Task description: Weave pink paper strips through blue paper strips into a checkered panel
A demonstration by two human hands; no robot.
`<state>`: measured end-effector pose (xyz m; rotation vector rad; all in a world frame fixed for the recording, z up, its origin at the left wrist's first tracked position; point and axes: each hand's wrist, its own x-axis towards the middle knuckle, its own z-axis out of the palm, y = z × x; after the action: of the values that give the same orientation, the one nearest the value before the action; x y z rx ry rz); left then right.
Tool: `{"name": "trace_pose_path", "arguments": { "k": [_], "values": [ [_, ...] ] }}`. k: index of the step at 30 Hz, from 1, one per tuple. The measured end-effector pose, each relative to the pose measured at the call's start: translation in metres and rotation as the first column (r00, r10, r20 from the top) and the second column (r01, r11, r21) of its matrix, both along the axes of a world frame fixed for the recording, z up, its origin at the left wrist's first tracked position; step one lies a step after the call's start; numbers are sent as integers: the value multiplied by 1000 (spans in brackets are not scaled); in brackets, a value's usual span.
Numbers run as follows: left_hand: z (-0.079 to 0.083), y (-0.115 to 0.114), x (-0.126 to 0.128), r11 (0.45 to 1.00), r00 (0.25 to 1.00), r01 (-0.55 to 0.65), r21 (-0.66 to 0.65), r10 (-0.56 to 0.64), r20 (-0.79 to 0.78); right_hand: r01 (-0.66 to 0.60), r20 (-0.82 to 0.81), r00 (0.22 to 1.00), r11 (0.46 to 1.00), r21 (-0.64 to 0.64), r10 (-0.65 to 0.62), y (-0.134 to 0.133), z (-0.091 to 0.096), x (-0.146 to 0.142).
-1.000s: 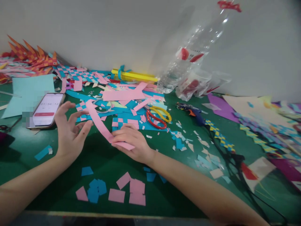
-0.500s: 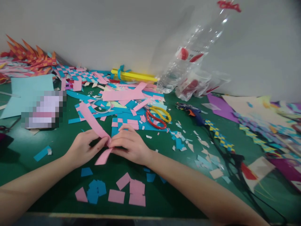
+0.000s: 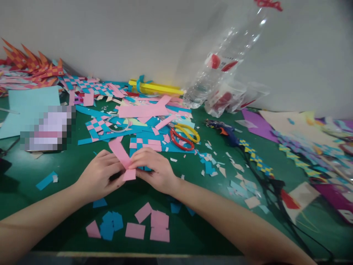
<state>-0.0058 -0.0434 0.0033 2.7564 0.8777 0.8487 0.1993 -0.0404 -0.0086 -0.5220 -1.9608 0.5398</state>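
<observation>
Between my two hands is a pink paper strip [image 3: 119, 151], folded or crossed near its lower end. My left hand [image 3: 102, 172] pinches the strip from the left, its thumb at the short lower end. From the other side my right hand [image 3: 154, 171] grips the strip at the fold with thumb and forefinger. Just beyond the right hand lies a blue and pink woven paper piece [image 3: 145, 143], partly hidden by the fingers. Nearer to me, pink paper pieces [image 3: 135, 230] and blue paper pieces [image 3: 109, 225] lie on the green table [image 3: 68, 228].
Scissors with red and yellow handles [image 3: 183, 143] lie beyond my right hand. A phone-like device [image 3: 49, 129], blurred out, is at left. A plastic bottle [image 3: 226, 55] leans at the wall. A glue gun [image 3: 228, 136] with a black cable lies right, among paper scraps [image 3: 211, 167].
The strip's lower end has turned up, and its long upper part looks shorter. My left hand has turned, its fingers now further closed round the strip. The whole view has shifted slightly.
</observation>
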Motion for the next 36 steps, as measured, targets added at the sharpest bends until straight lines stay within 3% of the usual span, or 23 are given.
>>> {"name": "trace_pose_path", "arguments": {
  "k": [6, 11, 13, 15, 17, 19, 20, 23, 25, 29, 36],
  "values": [
    [2, -4, -3, 980, 985, -129, -155, 144, 91, 55, -90, 993, 968, -246, -79, -3, -10, -1],
    [5, -1, -1, 986, 980, -9, -169, 43, 196, 73, 104, 993, 990, -123, -60, -2, -7, -2],
    [9, 3, -2, 973, 973, -62, -224, 109, 204, 114, 153, 983, 992, -47, -106, 0, 0, 1],
    [13, 11, -8, 932, 938, -205, -298, 275, 213, 202, 193, 961, 979, -1, -198, 8, 7, 9],
    [15, 22, -16, 818, 820, -432, -380, 531, 213, 326, 232, 915, 944, 57, -330, 22, 10, 23],
    [13, 35, -23, 722, 715, -491, -487, 654, 247, 484, 257, 825, 864, 138, -503, 40, 7, 40],
    [11, 40, -26, 709, 679, -456, -537, 668, 305, 541, 286, 771, 822, 176, -569, 49, 3, 48],
    [1, 50, -30, 731, 566, -301, -612, 654, 503, 661, 357, 623, 713, 236, -696, 70, -12, 67],
    [-5, 50, -29, 773, 588, -238, -589, 597, 546, 709, 381, 573, 672, 215, -726, 77, -21, 72],
    [-10, 46, -28, 840, 680, -207, -502, 492, 543, 694, 399, 584, 689, 206, -707, 78, -30, 71],
    [-6, 42, -27, 843, 748, -274, -463, 489, 449, 703, 358, 589, 678, 214, -724, 76, -23, 69]
  ]
}}
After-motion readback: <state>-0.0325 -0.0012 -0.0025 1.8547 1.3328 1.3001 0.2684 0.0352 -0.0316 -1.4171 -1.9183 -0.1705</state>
